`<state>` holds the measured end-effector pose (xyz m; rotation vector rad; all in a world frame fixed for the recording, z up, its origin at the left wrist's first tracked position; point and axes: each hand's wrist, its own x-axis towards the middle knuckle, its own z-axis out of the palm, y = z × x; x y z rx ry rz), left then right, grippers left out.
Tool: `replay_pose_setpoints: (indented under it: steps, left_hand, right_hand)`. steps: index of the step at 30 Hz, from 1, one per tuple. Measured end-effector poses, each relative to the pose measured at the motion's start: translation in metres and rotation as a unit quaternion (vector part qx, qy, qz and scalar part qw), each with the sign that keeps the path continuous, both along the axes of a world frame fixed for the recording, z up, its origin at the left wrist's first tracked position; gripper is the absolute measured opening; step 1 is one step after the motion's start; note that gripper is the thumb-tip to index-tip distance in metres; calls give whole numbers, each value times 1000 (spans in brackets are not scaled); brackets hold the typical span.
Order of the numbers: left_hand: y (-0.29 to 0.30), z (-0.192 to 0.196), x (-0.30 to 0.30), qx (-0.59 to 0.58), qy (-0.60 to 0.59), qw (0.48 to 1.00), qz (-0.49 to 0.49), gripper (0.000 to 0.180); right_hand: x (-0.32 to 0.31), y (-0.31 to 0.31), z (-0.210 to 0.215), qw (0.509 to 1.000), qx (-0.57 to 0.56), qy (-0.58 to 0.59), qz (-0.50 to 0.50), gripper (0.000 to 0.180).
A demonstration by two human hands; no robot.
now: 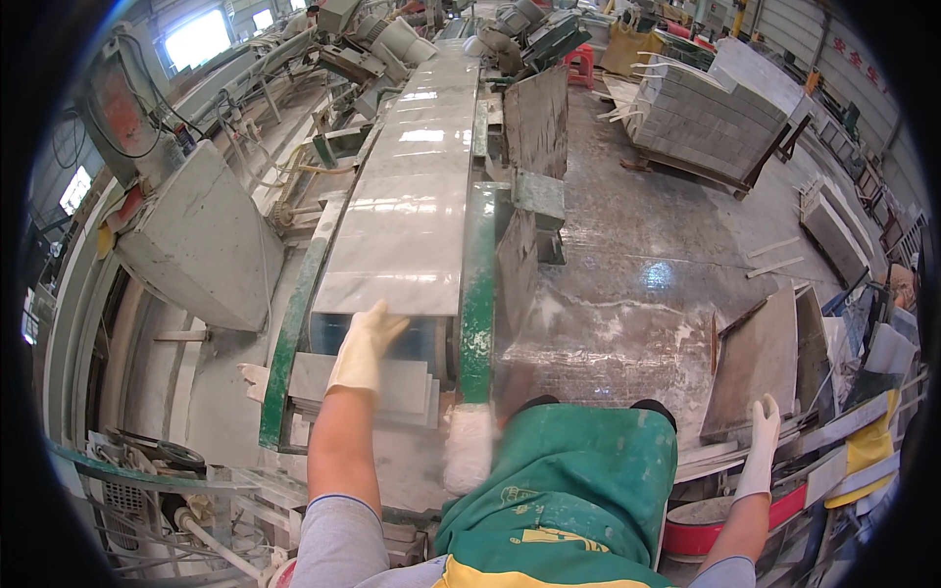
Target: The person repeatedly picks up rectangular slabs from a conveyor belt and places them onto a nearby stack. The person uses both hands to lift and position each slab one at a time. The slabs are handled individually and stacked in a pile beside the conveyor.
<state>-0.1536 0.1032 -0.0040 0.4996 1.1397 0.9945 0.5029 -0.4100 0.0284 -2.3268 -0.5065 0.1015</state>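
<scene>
A pale, glossy stone slab [392,265] lies at the near end of a row of slabs on a conveyor. At its near edge is my left hand [369,343], in a cream rubber glove, fingers stretched and thumb apart. Whether the fingertips touch the slab I cannot tell. Nothing shows in that hand. Below it, several flat stone pieces [402,387] are stacked inside the conveyor's end. Out to the right, my right hand [764,431], gloved alike, is held away from my body with its fingers extended and holding nothing. It appears in front of a leaning slab [750,363].
Green rails [478,294] flank the conveyor, with white wrapping [469,449] on the right rail's near end. Machine heads [392,39] stand at the far end. Stacked blocks [706,122] rest on a pallet at far right. The floor [618,284] looks wet. A red-rimmed round container [696,529] sits by my right arm.
</scene>
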Motion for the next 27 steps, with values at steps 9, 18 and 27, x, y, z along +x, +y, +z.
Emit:
replay_pose_setpoints:
  steps: [9,18,27]
  left_hand:
    - [2,20,-3,-37,45,996,-73,45]
    - [-5,28,-3,-59,113,990,-53,38]
    - [-54,15,20,-3,9,996,87,42]
  right_hand:
    - [-7,17,0,998,29,51,14,53]
    - [-10,6,0,996,58,60,36,51]
    - [23,-111,27,954,-94,-280,-42,39]
